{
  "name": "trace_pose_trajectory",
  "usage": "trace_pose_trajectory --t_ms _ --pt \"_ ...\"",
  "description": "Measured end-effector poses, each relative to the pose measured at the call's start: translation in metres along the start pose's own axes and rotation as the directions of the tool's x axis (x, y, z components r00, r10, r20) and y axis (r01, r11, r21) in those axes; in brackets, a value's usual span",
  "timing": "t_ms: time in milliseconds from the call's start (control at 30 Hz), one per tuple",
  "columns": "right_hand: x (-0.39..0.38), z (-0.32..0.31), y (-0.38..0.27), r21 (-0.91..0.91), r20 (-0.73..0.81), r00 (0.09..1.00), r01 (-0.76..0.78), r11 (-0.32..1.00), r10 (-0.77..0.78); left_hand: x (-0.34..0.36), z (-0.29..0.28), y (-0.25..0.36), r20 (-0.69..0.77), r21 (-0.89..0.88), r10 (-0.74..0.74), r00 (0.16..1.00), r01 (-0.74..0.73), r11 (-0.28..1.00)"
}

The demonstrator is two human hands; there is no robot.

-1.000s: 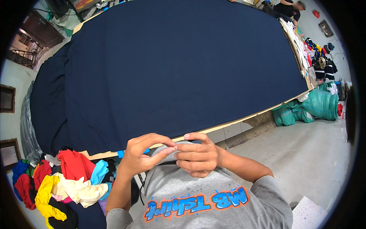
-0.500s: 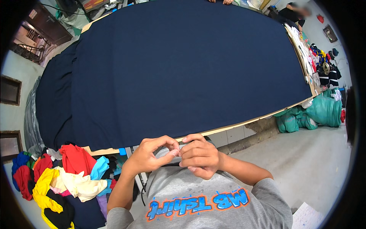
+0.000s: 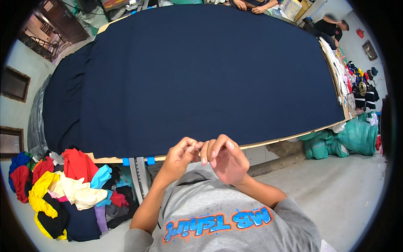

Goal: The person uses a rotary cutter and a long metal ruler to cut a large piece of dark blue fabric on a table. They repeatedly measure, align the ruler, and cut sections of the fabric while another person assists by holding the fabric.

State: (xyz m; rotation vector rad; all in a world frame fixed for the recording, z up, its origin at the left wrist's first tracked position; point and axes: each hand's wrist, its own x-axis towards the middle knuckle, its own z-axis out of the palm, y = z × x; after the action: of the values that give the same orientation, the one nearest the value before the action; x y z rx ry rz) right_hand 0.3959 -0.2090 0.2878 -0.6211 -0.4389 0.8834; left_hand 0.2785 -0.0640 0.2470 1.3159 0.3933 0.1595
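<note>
A dark navy cloth [image 3: 210,80] lies spread over the long table, and both my hands are raised before its near edge. My left hand [image 3: 180,158] is closed, thumb and forefinger pinched together; whatever may be between them is too small to make out. Beside it on the right, my right hand [image 3: 228,161] has its palm partly showing and its fingers loosely bent and apart, with no object visible in them. Its nearest fingertips come close to the left fingertips, possibly touching.
Coloured garments and cloth scraps [image 3: 79,189] are heaped at the lower left. Green wrapped bundles [image 3: 357,136] stand on the floor at right. Papers [image 3: 333,63] cover the table's right end. Another person's hands [image 3: 252,7] rest at the far edge; a second person [image 3: 329,29] is behind.
My hands have risen slightly toward the cloth. The right hand has turned and its fingers have loosened, showing the palm. More of the other person's hands and arms shows at the far edge.
</note>
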Motion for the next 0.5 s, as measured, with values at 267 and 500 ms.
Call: trace_pose_trajectory --t_ms 267,500 --pt "0.013 -0.111 -0.011 -0.563 -0.379 0.925 -0.259 0.785 0.033 0.022 -0.026 -0.077 -0.16 0.3 -0.031 0.987 0.079 0.951" --pt "0.006 -0.288 0.019 -0.922 -0.033 0.943 -0.157 -0.355 -0.331 0.037 -0.013 -0.146 -0.315 0.566 -0.007 0.949 0.194 0.801"
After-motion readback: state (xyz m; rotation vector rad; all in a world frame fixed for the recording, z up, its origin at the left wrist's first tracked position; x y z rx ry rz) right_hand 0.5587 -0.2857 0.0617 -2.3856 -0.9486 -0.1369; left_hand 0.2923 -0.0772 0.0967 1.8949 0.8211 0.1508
